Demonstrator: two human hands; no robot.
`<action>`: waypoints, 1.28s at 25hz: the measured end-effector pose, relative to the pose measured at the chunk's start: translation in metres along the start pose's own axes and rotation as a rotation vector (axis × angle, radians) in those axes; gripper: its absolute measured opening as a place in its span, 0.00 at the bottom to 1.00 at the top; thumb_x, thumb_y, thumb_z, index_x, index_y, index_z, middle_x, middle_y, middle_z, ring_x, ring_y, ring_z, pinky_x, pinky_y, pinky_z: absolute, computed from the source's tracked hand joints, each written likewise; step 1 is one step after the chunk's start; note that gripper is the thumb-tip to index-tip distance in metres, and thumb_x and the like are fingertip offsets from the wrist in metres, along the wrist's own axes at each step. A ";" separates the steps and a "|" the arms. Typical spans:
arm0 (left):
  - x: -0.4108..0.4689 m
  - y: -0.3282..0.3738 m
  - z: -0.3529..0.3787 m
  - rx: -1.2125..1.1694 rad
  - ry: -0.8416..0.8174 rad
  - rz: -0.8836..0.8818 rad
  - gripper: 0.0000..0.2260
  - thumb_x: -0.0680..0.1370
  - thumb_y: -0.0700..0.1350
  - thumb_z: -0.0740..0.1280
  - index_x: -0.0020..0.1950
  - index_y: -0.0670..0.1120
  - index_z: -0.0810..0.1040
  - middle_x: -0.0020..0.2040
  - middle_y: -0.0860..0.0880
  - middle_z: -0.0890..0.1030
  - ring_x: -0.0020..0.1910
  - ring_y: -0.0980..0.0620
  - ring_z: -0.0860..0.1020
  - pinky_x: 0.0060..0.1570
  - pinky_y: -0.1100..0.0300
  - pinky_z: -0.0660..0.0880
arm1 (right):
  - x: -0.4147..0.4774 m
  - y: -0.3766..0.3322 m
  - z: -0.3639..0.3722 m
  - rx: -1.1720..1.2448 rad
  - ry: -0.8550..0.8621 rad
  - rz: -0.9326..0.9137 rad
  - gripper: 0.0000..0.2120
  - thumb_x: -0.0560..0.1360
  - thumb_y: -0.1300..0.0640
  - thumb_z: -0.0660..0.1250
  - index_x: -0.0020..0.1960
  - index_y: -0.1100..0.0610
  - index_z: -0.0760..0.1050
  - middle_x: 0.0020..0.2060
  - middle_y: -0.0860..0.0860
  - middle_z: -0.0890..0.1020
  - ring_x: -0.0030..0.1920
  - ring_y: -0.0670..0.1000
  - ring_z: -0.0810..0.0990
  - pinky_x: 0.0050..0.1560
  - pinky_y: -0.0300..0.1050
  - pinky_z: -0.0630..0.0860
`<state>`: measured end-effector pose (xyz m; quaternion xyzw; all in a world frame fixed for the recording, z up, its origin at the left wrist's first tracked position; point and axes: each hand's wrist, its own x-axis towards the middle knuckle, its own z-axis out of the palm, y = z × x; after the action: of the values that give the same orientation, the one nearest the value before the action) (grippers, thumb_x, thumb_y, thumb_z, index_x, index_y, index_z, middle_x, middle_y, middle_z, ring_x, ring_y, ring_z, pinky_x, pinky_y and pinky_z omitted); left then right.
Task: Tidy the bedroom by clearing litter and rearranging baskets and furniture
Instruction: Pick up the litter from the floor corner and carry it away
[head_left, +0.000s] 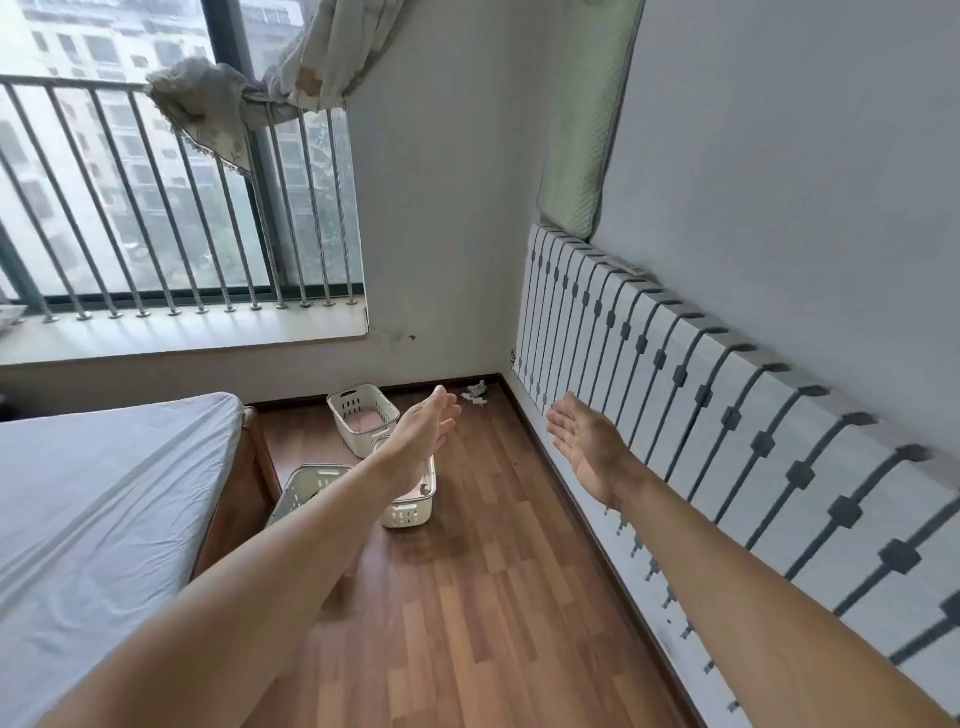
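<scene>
both hands, left hand and right hand, reach out spread and empty toward the crumpled litter in the corner beyond the baskets, probably the next pickup, needing a stoop and pinch.

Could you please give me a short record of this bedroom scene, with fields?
left hand: open, stretched forward, holding nothing
right hand: open, stretched forward, holding nothing
far basket: white, on the floor near the wall
middle basket: partly behind the left hand
near basket: beside the bed
litter: crumpled paper in the corner
</scene>
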<state>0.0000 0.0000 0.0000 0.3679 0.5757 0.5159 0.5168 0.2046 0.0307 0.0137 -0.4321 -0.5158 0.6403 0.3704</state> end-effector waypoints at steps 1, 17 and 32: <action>0.019 0.003 -0.005 -0.004 0.001 -0.007 0.21 0.83 0.52 0.51 0.70 0.42 0.68 0.71 0.44 0.71 0.71 0.47 0.67 0.72 0.55 0.61 | 0.022 0.000 0.003 0.011 0.018 0.010 0.28 0.83 0.48 0.50 0.77 0.63 0.51 0.76 0.60 0.59 0.76 0.55 0.59 0.76 0.48 0.55; 0.339 0.009 0.008 0.002 -0.022 -0.166 0.21 0.83 0.52 0.51 0.70 0.41 0.68 0.70 0.44 0.71 0.71 0.47 0.67 0.71 0.56 0.61 | 0.328 0.006 -0.054 0.042 0.103 0.163 0.28 0.83 0.49 0.50 0.77 0.64 0.52 0.76 0.60 0.59 0.76 0.55 0.60 0.76 0.48 0.55; 0.661 0.028 0.033 -0.017 0.083 -0.265 0.22 0.83 0.52 0.51 0.72 0.41 0.66 0.70 0.44 0.71 0.71 0.46 0.67 0.71 0.55 0.61 | 0.664 -0.019 -0.127 0.020 -0.008 0.289 0.28 0.83 0.49 0.51 0.77 0.64 0.52 0.75 0.60 0.60 0.75 0.55 0.60 0.76 0.48 0.56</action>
<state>-0.0999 0.6450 -0.1125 0.2627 0.6356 0.4628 0.5593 0.0900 0.6883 -0.0931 -0.4956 -0.4433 0.6939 0.2764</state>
